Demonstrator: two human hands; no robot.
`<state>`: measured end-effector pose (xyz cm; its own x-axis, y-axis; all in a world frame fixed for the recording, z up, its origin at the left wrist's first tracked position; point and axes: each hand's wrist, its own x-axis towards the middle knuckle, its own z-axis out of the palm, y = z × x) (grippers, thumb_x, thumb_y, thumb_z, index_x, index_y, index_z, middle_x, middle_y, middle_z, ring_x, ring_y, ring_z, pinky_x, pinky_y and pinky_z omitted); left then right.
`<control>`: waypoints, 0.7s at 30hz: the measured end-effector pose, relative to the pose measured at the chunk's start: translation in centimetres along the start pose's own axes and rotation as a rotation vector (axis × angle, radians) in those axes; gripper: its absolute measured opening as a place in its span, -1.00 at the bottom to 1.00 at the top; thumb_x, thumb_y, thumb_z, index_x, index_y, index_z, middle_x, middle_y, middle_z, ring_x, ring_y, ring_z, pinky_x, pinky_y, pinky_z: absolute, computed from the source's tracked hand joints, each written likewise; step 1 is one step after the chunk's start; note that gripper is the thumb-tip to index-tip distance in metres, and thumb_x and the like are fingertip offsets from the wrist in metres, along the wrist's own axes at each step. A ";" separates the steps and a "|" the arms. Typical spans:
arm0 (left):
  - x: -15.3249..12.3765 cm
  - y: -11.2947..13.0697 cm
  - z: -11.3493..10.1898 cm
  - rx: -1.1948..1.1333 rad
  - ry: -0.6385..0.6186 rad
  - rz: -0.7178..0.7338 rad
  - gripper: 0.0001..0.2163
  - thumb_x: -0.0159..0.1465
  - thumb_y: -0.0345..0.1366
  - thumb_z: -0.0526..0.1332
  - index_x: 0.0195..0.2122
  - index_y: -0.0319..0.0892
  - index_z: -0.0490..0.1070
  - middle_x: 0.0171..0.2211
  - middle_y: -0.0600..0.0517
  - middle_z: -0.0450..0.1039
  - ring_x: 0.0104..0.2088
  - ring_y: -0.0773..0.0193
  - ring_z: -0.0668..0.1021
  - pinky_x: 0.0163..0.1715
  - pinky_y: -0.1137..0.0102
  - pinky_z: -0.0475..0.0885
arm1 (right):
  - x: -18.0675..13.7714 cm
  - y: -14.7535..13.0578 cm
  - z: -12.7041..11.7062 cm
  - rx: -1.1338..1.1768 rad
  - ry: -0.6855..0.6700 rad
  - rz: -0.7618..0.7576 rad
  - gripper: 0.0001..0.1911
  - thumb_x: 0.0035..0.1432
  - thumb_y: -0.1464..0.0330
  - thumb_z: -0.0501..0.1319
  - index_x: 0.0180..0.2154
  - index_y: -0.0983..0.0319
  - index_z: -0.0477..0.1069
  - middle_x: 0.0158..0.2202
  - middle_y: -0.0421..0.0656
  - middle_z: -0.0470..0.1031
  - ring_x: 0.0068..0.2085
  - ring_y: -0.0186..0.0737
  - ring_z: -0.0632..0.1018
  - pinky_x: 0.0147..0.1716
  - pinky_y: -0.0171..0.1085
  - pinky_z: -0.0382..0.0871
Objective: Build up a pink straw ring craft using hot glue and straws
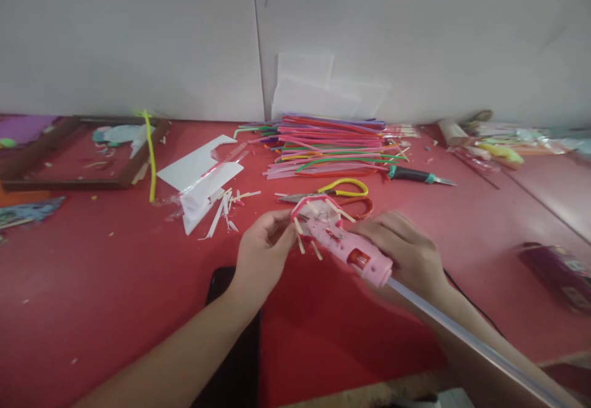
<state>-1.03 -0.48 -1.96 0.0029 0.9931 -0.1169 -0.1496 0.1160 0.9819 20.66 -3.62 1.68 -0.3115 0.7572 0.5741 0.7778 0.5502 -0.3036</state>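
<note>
My right hand [404, 248] is closed round a pink hot glue gun [344, 245]. A long clear glue stick [462, 328] runs out of its back end toward the lower right. Between thumb and fingers, my left hand [265, 248] pinches the edge of a small white craft piece [316, 205] with a red rim. Several short pale sticks poke out around that rim. The glue gun's front end is over the craft piece, and the nozzle tip is hard to make out. Just behind lie scissors [348, 186] with one yellow and one red handle loop.
A bundle of coloured pipe cleaners [332, 143] lies at the back, with a dark-handled cutter [415, 176] at its right. White paper scraps [198, 174] are left of it. A brown tray [69, 183] sits far left, a dark phone [235, 346] near my left forearm, a dark red box [556, 272] at right.
</note>
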 end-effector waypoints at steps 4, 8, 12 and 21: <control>0.0 0.2 0.0 0.008 -0.005 -0.003 -0.85 0.24 -0.28 0.35 -0.17 -0.14 0.56 -0.22 -0.02 0.67 -0.22 0.26 0.66 -0.23 0.42 0.54 | 0.3 -0.2 0.0 -0.009 -0.006 -0.018 -0.93 0.20 0.39 0.27 -0.23 0.16 0.46 -0.35 -0.12 0.51 -0.36 -0.19 0.50 -0.37 -0.20 0.36; -0.1 0.0 -0.1 0.013 -0.016 0.009 -0.85 0.25 -0.26 0.35 -0.17 -0.14 0.56 -0.21 0.00 0.66 -0.21 0.28 0.66 -0.24 0.44 0.53 | 0.5 -0.3 0.0 -0.054 -0.004 -0.057 -0.96 0.21 0.43 0.22 -0.30 0.17 0.42 -0.40 -0.13 0.48 -0.40 -0.22 0.49 -0.42 -0.24 0.34; 0.0 -0.2 -0.2 0.008 -0.027 -0.001 -0.84 0.25 -0.25 0.36 -0.16 -0.13 0.55 -0.20 0.00 0.66 -0.21 0.27 0.65 -0.24 0.43 0.53 | 0.5 -0.1 0.2 -0.080 0.028 -0.086 -0.93 0.18 0.46 0.23 -0.34 0.19 0.39 -0.42 -0.13 0.45 -0.40 -0.24 0.48 -0.44 -0.26 0.31; 0.0 -0.1 0.0 0.012 -0.026 -0.008 -0.83 0.24 -0.22 0.38 -0.18 -0.12 0.55 -0.21 0.02 0.67 -0.22 0.29 0.65 -0.22 0.44 0.52 | 0.3 0.2 0.4 -0.064 0.057 -0.085 -0.92 0.18 0.49 0.25 -0.31 0.20 0.39 -0.38 -0.12 0.45 -0.36 -0.23 0.47 -0.39 -0.24 0.35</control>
<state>-0.96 -0.53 -2.08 0.0301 0.9922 -0.1208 -0.1380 0.1238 0.9827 20.56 -3.15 1.46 -0.3472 0.6866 0.6388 0.7838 0.5864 -0.2043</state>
